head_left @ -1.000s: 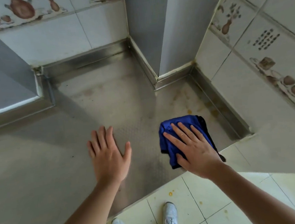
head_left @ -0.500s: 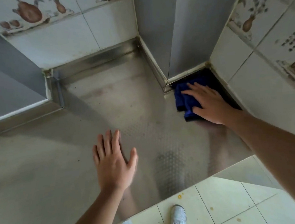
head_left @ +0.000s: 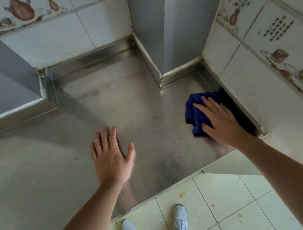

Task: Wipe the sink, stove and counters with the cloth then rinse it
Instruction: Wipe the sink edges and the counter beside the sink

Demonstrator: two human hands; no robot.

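Fingers [head_left: 205, 108] of the right hand [head_left: 222, 125] straight and spread, pressed flat on the crumpled blue cloth [head_left: 198, 111], not curled round it. Cloth on the steel tabletop [head_left: 138, 116] at its right side, close against the dark gap along the tiled right wall [head_left: 253, 81], a little short of the inner corner. Fingers [head_left: 105, 138] of the left hand [head_left: 112, 154] likewise straight and slightly fanned, palm down over bare steel near the middle; touching or just above, cannot tell. Hands well apart, a wide stretch of dimpled metal between them. No containers in view. Beyond the cloth, a grey column [head_left: 158, 32] jutting into the tabletop, with a raised steel upstand wrapped round its foot. Another grey block [head_left: 4, 75] at the left, a recess between the two reaching to the tiled back wall [head_left: 64, 36]. Near edge of the tabletop cut on a diagonal, pale floor tiles [head_left: 226, 199] below it with a few yellow spots, and two white shoes [head_left: 179, 219] just beside that edge.
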